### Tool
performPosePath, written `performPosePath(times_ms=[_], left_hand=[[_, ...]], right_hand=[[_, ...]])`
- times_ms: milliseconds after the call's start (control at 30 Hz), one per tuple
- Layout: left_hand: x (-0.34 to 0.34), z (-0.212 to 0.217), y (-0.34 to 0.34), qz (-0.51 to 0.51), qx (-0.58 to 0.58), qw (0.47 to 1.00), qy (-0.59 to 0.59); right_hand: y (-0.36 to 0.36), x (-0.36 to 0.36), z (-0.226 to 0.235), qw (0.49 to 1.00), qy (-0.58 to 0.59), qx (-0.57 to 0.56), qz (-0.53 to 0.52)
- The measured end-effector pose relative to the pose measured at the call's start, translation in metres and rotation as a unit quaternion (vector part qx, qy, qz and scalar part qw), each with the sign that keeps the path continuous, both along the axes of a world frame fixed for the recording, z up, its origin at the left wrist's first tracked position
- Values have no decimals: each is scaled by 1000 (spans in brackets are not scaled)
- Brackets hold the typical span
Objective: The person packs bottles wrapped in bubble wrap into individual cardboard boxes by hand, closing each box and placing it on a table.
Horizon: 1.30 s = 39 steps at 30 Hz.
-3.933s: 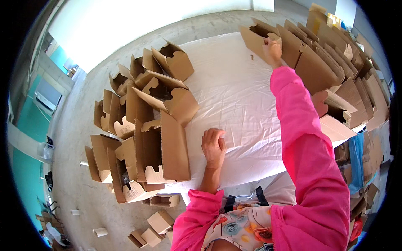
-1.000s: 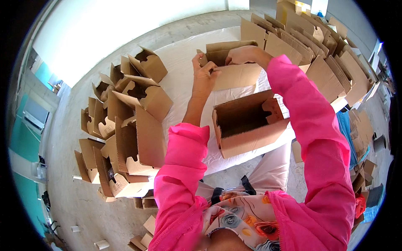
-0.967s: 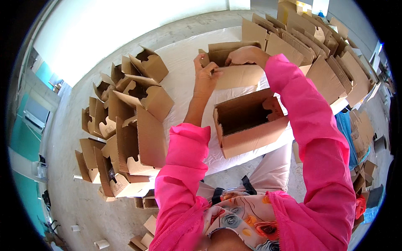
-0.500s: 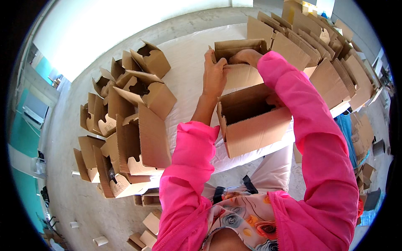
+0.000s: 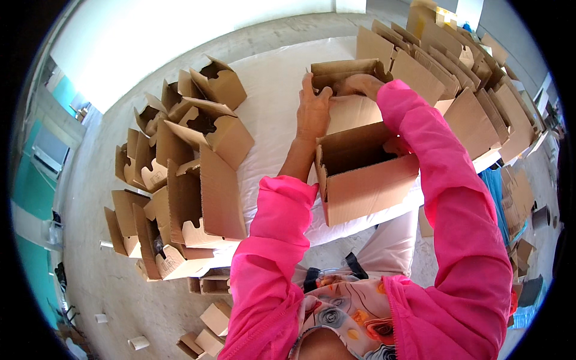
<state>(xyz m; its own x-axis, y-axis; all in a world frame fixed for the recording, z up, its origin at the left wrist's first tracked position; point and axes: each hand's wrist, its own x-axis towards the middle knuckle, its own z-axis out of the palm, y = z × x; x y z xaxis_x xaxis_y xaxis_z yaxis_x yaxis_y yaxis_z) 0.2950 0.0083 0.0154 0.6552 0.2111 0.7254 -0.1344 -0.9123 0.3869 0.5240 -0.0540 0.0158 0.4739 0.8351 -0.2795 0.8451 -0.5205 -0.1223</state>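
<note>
Far box (image 5: 353, 113), brown cardboard, top open: on the white-covered surface (image 5: 273, 114), directly under both my hands. Left fingers (image 5: 308, 84): at its left end, thumb and forefinger spread at the corner; whether gripping, I cannot tell. Right fingers (image 5: 344, 88): dipped inside past the near wall, partly hidden; grip likewise unclear to me. Near box (image 5: 372, 191), open-topped: between the far box and me, beneath my right forearm.
</note>
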Motion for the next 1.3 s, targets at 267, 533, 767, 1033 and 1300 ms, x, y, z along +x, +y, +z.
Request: performPosePath(times_ms=[267, 533, 767, 1033, 1300], left_hand=[[-7, 3, 20, -65, -33, 997, 0], [-100, 30, -4, -124, -335, 930, -89], [-198, 50, -77, -136, -176, 975, -6], [-202, 49, -78, -115, -218, 958, 144], [-204, 23, -58, -62, -329, 939, 75]], right_hand=[[-66, -109, 136, 946, -32, 324, -10], [-168, -108, 117, 694, 181, 695, -57], [-209, -209, 105, 606, 146, 780, -51], [-219, -275, 80, 722, 248, 646, 4], [-174, -277, 97, 903, 158, 329, 226]])
